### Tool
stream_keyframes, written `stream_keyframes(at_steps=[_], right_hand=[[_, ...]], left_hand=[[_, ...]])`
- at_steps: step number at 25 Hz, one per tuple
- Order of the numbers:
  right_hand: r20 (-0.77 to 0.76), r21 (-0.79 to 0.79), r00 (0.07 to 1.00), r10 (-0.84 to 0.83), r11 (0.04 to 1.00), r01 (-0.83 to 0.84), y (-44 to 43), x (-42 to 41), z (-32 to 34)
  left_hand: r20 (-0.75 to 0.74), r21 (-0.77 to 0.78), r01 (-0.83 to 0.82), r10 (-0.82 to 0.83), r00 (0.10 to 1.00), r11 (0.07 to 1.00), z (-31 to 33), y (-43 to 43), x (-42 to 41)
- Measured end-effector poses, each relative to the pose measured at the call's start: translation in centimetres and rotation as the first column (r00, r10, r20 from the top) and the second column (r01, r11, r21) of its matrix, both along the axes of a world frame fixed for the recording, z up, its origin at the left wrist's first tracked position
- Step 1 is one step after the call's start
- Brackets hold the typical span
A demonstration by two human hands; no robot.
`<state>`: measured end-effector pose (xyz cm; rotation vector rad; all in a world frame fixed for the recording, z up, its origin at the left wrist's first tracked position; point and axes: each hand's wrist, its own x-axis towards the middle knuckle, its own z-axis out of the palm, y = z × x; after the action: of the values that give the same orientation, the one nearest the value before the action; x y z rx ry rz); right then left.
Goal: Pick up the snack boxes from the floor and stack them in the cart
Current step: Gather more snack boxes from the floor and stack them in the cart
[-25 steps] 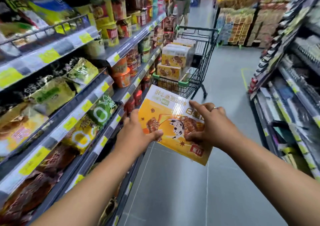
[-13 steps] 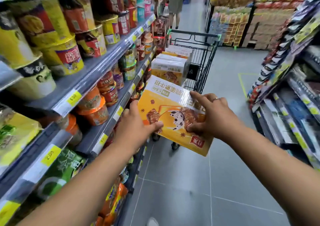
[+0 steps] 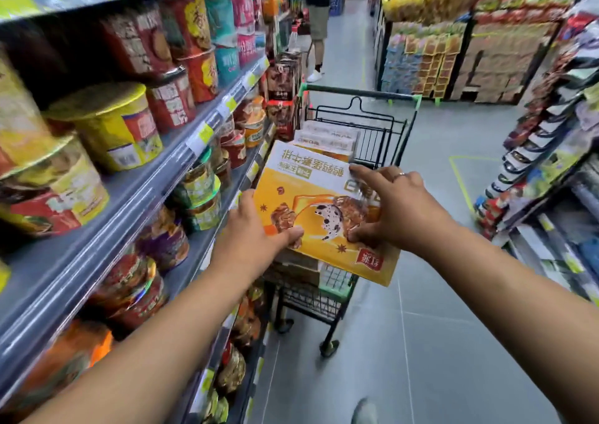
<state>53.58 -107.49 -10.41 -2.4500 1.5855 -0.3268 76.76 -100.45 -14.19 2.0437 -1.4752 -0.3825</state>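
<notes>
Now left hand (image 3: 256, 238) and right hand (image 3: 397, 211) grip a snack box (image 3: 311, 193) over the cart (image 3: 359, 91). Best lay it flat, square on the stack (image 3: 327, 136) inside.

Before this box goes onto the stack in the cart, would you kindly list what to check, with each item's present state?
1. Left hand grips the snack box at its left edge: ok.
2. Right hand holds its right side: ok.
3. Box held over the cart: ok.
4. Stacked boxes in the cart lie flat: ok.
5. Room under the held box: cannot tell, hidden.
6. Other person stands beyond the cart: ok.
</notes>
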Motion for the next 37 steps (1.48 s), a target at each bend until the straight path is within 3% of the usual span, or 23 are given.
stream_keyframes(at_steps=[9, 20, 28, 37], right_hand=[[-0.110, 0.030, 0.991, 0.082, 0.996, -0.079, -22.4, 3.5, 0.7], [-0.130, 0.175, 0.991, 0.031, 0.985, -0.008, -42.1, 10.2, -4.5], [-0.127, 0.282, 0.991, 0.028, 0.959, 0.009, -47.2, 10.4, -8.7], [-0.072, 0.180, 0.982, 0.174, 0.971, -0.159, -46.2, 8.8, -8.8]], left_hand=[[0.040, 0.091, -0.092, 0.089, 0.995, 0.992, -0.7, -20.8, 2.0], [0.009, 0.190, -0.027, 0.026, 1.000, 0.981, -5.9, -40.6, 8.8], [0.066, 0.267, -0.061, 0.045, 0.997, 0.962, -9.3, -44.9, 9.1], [0.191, 0.190, -0.073, 0.036, 0.981, 0.979, -6.6, -42.1, 7.1]])
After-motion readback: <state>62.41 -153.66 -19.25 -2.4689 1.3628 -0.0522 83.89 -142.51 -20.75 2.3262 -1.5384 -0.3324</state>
